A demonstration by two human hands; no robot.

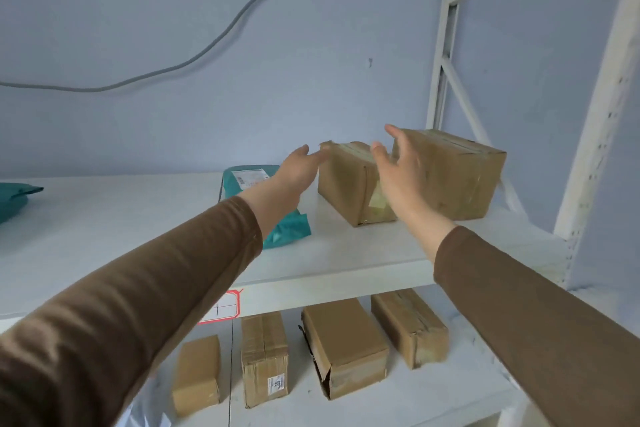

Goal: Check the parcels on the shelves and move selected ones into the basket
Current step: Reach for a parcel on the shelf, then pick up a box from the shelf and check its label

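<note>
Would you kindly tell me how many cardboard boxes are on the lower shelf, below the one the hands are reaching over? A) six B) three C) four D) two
C: four cardboard boxes sit in a row on the lower shelf: a small box, a labelled box, a box with a torn edge and a taped box.

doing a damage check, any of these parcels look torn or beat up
Yes. On the lower shelf, the third cardboard box from the left has a split, ragged seam along its front left edge. On the upper shelf, the smaller box between the hands has a frayed top corner. The rest look intact.
</note>
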